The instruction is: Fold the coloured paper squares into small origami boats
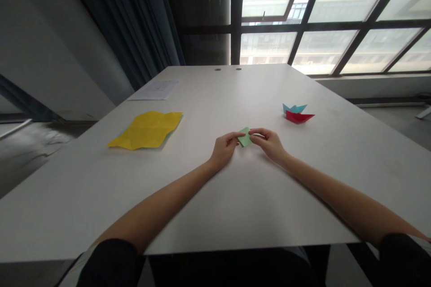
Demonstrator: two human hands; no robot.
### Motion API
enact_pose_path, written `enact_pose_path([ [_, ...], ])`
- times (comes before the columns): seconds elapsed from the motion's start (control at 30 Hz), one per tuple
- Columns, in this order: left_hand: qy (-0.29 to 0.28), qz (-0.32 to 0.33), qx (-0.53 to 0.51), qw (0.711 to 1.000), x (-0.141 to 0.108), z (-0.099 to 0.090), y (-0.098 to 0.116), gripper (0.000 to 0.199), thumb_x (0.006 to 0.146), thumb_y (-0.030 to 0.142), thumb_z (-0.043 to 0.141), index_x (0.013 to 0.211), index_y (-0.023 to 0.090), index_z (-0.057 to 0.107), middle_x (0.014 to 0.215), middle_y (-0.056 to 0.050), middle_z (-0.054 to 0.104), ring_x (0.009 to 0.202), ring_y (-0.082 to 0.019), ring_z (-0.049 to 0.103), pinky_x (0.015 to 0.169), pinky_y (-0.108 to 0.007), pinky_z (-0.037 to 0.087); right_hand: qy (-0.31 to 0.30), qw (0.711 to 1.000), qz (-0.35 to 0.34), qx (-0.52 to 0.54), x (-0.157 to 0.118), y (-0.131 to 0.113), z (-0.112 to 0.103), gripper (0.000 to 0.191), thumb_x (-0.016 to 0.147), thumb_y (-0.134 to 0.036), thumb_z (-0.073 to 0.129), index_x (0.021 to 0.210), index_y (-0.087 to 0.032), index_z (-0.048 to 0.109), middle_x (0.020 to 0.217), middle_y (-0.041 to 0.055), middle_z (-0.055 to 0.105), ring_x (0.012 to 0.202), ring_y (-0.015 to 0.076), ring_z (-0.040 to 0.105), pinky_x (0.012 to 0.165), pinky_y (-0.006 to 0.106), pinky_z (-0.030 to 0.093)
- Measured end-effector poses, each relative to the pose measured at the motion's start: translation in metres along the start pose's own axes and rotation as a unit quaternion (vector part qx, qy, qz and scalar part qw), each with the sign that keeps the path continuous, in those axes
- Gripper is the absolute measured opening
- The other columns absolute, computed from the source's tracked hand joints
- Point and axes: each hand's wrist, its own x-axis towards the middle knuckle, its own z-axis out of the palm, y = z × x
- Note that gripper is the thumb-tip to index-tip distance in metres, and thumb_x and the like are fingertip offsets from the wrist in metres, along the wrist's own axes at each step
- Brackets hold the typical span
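Note:
A small folded piece of light green paper (pixel 244 139) is held up between my two hands, over the middle of the white table (pixel 249 206). My left hand (pixel 225 147) pinches its left side between thumb and fingers. On the opposite side, my right hand (pixel 268 142) grips the paper's right edge with its fingertips. The fingers cover parts of both sides, so the exact fold cannot be made out.
To the right sit a red paper boat (pixel 298 117) and, just behind it, a blue paper boat (pixel 294 108). Creased yellow paper (pixel 148 130) lies at the left over a pale sheet. Farther back is a printed white sheet (pixel 155 90). Windows stand beyond the table.

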Motion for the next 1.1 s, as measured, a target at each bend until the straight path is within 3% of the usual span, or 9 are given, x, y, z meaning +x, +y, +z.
enact_pose_path([
  [0.13,-0.018,-0.008,0.002,1.000,-0.0016,-0.0001,0.0027,0.022,0.077,0.020,0.048,0.089,0.016,0.066,0.085,-0.003,0.066,0.075,-0.013,0.058,0.070,-0.025,0.048,0.015,1.000,-0.002,-0.010,-0.0002,-0.0043,0.0030,0.032,0.057,-0.034,0.074,0.081,-0.020,0.060,0.075,0.0012,0.067,0.072,0.0168,0.064,0.072,0.034,0.051],
  [0.33,-0.059,-0.020,0.038,0.997,-0.0023,0.0010,0.0047,0.025,0.072,0.028,0.061,0.094,0.017,0.059,0.059,0.003,0.053,0.050,-0.008,0.047,0.048,-0.019,0.036,0.039,0.998,-0.031,-0.026,0.0000,-0.0074,0.0053,0.034,0.055,-0.035,0.075,0.080,-0.020,0.056,0.078,0.0001,0.064,0.068,0.0141,0.062,0.066,0.030,0.051],
  [0.43,-0.048,-0.004,0.053,0.997,-0.0023,0.0015,0.0055,0.018,0.071,0.027,0.062,0.085,0.018,0.058,0.061,0.004,0.050,0.053,-0.007,0.045,0.052,-0.019,0.037,0.040,0.998,-0.037,-0.033,0.0000,-0.0063,0.0046,0.039,0.056,-0.035,0.075,0.087,-0.020,0.057,0.077,-0.0008,0.063,0.065,0.0122,0.061,0.064,0.028,0.051],
  [0.53,-0.058,-0.002,0.033,0.998,-0.0040,0.0022,0.0066,0.024,0.070,0.025,0.062,0.088,0.020,0.048,0.063,0.006,0.051,0.055,-0.007,0.046,0.054,-0.018,0.037,0.025,0.999,-0.022,-0.023,-0.0001,-0.0052,0.0036,0.042,0.059,-0.036,0.073,0.095,-0.020,0.059,0.077,0.0002,0.065,0.068,0.0130,0.061,0.065,0.028,0.050],
  [0.67,-0.073,-0.018,0.010,0.997,-0.0054,0.0025,0.0061,0.035,0.071,0.025,0.062,0.097,0.022,0.038,0.068,0.006,0.058,0.058,-0.007,0.052,0.056,-0.018,0.039,0.027,0.999,-0.006,-0.031,0.0004,-0.0052,0.0026,0.030,0.060,-0.038,0.073,0.081,-0.018,0.065,0.073,0.0023,0.067,0.066,0.0145,0.062,0.064,0.029,0.051],
  [0.77,-0.074,-0.048,-0.002,0.996,-0.0033,0.0015,0.0028,0.038,0.072,0.027,0.063,0.102,0.020,0.040,0.070,0.002,0.063,0.060,-0.009,0.057,0.058,-0.019,0.042,0.063,0.997,-0.020,-0.044,0.0014,-0.0065,0.0021,0.027,0.057,-0.040,0.074,0.070,-0.018,0.065,0.069,0.0023,0.068,0.063,0.0148,0.061,0.061,0.030,0.051],
  [0.93,-0.076,-0.077,-0.026,0.994,0.0013,0.0005,-0.0024,0.037,0.070,0.032,0.065,0.098,0.015,0.049,0.066,-0.003,0.065,0.060,-0.013,0.061,0.061,-0.023,0.046,0.102,0.992,-0.042,-0.057,0.0023,-0.0078,0.0021,0.027,0.058,-0.041,0.073,0.070,-0.018,0.066,0.067,0.0023,0.068,0.061,0.0151,0.061,0.060,0.030,0.051],
  [1.1,-0.059,-0.059,-0.056,0.995,0.0007,0.0019,0.0037,0.040,0.069,0.030,0.067,0.102,0.015,0.051,0.064,0.000,0.064,0.062,-0.013,0.063,0.065,-0.026,0.048,0.074,0.997,-0.017,-0.021,0.0034,-0.0034,-0.0010,0.028,0.062,-0.042,0.071,0.077,-0.019,0.066,0.069,0.0017,0.068,0.063,0.0152,0.062,0.061,0.030,0.052],
])
